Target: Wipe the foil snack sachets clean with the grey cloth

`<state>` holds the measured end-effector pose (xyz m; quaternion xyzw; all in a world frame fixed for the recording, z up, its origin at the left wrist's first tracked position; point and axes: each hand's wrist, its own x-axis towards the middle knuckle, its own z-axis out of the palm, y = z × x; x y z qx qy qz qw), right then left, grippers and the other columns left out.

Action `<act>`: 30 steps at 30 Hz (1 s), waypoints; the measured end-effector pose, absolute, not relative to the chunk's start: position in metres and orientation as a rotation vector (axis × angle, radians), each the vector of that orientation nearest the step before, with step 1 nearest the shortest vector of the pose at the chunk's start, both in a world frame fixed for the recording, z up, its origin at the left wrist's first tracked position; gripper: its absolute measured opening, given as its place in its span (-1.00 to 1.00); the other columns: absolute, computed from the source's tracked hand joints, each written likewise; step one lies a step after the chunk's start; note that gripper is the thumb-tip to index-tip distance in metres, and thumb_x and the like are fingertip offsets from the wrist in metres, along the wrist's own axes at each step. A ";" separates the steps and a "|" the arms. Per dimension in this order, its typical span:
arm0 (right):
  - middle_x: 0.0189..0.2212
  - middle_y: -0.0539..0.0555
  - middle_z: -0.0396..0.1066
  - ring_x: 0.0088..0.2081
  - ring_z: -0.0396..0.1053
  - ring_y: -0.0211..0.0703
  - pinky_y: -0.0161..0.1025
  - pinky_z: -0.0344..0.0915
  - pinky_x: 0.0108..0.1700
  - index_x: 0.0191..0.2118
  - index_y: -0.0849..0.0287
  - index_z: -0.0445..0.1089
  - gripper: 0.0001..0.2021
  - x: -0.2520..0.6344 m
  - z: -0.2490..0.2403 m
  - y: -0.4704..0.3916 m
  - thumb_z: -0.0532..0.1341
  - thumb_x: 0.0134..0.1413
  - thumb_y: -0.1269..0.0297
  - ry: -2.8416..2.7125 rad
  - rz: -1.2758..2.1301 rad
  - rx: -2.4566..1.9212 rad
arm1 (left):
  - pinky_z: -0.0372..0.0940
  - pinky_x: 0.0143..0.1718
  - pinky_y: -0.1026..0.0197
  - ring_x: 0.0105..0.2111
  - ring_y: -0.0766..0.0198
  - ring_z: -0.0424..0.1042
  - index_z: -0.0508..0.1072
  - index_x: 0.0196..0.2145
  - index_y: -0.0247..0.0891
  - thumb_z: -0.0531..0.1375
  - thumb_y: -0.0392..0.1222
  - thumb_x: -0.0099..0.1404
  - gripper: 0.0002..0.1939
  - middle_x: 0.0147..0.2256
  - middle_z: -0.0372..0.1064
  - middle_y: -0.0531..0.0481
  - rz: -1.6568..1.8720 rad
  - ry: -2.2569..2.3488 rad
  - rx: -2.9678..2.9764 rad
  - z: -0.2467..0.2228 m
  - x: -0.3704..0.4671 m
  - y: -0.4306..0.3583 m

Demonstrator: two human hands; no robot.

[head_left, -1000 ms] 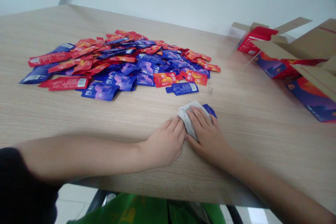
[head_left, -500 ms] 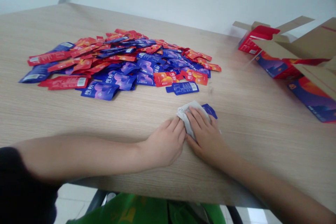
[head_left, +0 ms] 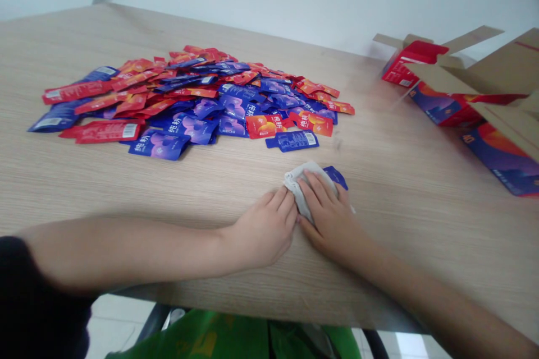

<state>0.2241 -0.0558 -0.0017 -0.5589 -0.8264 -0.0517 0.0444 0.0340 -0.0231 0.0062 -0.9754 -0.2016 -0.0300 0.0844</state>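
A folded whitish cloth (head_left: 301,184) lies on the wooden table, over a blue packet (head_left: 336,177) whose corner sticks out at the upper right. My right hand (head_left: 332,213) presses flat on the cloth. At the cloth's lower left edge, my left hand (head_left: 269,227) has its fingers closed; whatever they pinch is too hidden to make out. Just above the cloth is a single blue packet (head_left: 293,141), back side up, with a barcode. Behind it spreads a wide heap of red and blue packets (head_left: 197,98).
On the right stand opened boxes: a small red one (head_left: 406,64) at the back, a blue and red one (head_left: 442,105), and another (head_left: 501,160) nearer, flaps raised. A white wall rises behind the table (head_left: 126,190).
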 end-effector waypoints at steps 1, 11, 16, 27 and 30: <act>0.36 0.27 -0.04 0.36 -0.10 0.09 0.14 -0.06 0.25 0.32 0.26 0.05 -0.43 0.226 -0.001 -0.056 -0.06 0.30 0.09 -2.526 -0.144 -1.711 | 0.18 0.12 -0.07 0.14 -0.17 0.26 0.42 0.04 -0.53 0.05 -0.13 0.35 -0.55 0.11 0.32 -0.39 -0.088 -0.604 -2.909 0.006 0.034 -0.023; 0.33 0.37 0.00 0.34 -0.07 0.20 0.23 0.00 0.20 0.32 0.35 0.02 -0.38 0.250 -0.009 -0.040 -0.10 0.31 0.01 -2.270 -0.256 -2.004 | 0.17 0.14 -0.05 0.15 -0.15 0.26 0.31 0.13 -0.63 0.03 -0.13 0.35 -0.46 0.15 0.28 -0.42 -0.063 -0.620 -2.880 0.006 0.033 -0.024; 0.36 0.32 -0.04 0.35 -0.11 0.15 0.20 -0.08 0.24 0.31 0.32 0.06 -0.42 0.221 -0.002 -0.055 -0.06 0.30 0.09 -2.508 -0.166 -1.757 | 0.18 0.11 -0.06 0.13 -0.17 0.28 0.41 0.04 -0.56 0.05 -0.13 0.35 -0.54 0.10 0.32 -0.42 -0.093 -0.602 -2.898 0.006 0.034 -0.023; 0.33 0.36 0.02 0.33 -0.06 0.18 0.23 0.00 0.20 0.33 0.30 0.01 -0.40 0.250 -0.009 -0.040 -0.09 0.31 0.03 -2.299 -0.230 -1.939 | 0.15 0.14 -0.06 0.16 -0.15 0.24 0.32 0.12 -0.61 0.03 -0.13 0.35 -0.48 0.14 0.28 -0.42 -0.063 -0.632 -2.900 0.007 0.034 -0.024; 0.34 0.35 0.00 0.34 -0.08 0.17 0.21 -0.05 0.22 0.31 0.31 0.07 -0.43 0.234 -0.006 -0.047 -0.07 0.30 0.08 -2.431 -0.198 -1.809 | 0.18 0.12 -0.07 0.15 -0.18 0.25 0.36 0.09 -0.59 0.04 -0.13 0.35 -0.50 0.13 0.29 -0.43 -0.094 -0.618 -2.899 0.006 0.034 -0.024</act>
